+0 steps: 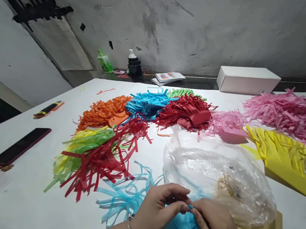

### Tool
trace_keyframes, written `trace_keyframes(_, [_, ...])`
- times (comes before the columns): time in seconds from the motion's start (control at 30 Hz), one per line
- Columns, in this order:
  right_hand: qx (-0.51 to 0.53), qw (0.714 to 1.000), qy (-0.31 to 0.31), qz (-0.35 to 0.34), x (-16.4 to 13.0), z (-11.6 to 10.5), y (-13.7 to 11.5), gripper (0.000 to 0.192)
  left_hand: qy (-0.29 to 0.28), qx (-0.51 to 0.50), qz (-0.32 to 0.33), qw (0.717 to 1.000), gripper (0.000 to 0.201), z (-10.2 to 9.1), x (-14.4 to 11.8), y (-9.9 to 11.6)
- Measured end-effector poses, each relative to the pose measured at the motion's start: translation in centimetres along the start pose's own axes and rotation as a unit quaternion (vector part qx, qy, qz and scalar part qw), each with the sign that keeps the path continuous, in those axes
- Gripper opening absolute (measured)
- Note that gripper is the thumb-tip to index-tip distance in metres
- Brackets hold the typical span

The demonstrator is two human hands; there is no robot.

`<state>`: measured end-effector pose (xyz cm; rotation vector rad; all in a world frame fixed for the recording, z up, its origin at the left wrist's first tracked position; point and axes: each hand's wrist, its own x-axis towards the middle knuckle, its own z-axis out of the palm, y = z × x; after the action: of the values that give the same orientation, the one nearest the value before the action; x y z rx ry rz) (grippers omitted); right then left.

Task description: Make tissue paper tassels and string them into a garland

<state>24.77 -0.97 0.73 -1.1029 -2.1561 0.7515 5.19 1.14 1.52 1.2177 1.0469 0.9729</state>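
Fringed light-blue tissue paper [125, 199] spreads on the white table below and around both hands. My left hand [158, 208], with a silver bangle at its wrist, pinches a small twisted bit of the blue paper between thumb and fingers. Right beside it, my right hand [213, 221] grips the same twist, fingertips almost touching the left ones. More blue strips hang beneath the hands, partly hidden by them. Just behind lies a clear plastic bag [200, 164] with gold-coloured loops inside. To the left of the hands lie red tissue tassels [98, 164] over yellow and green ones [77, 153].
Fringed paper bundles line the back: orange [103, 112], blue [149, 102], dark red [185, 112], pink [292, 115] and yellow [285, 158]. A phone with a red strap [21, 146] and a cutter [47, 109] lie left. A white box [248, 80] stands by the wall.
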Motion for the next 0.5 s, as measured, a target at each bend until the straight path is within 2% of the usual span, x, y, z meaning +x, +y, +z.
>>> trace_keyframes(0.2, [-0.011,1.000,0.025,-0.006,0.20,0.17,0.15,0.019,-0.009,0.109,0.112,0.988,0.022,-0.43,-0.24,0.18])
trace_keyframes(0.37, [-0.040,0.997,0.058,-0.027,0.40,0.51,0.06,0.019,-0.025,0.238,0.228,0.944,0.031,-0.72,-0.37,0.33])
trace_keyframes(0.5, [-0.072,0.992,0.084,-0.054,0.44,0.85,0.15,0.018,-0.023,0.309,0.272,0.911,0.030,-0.82,-0.34,0.24])
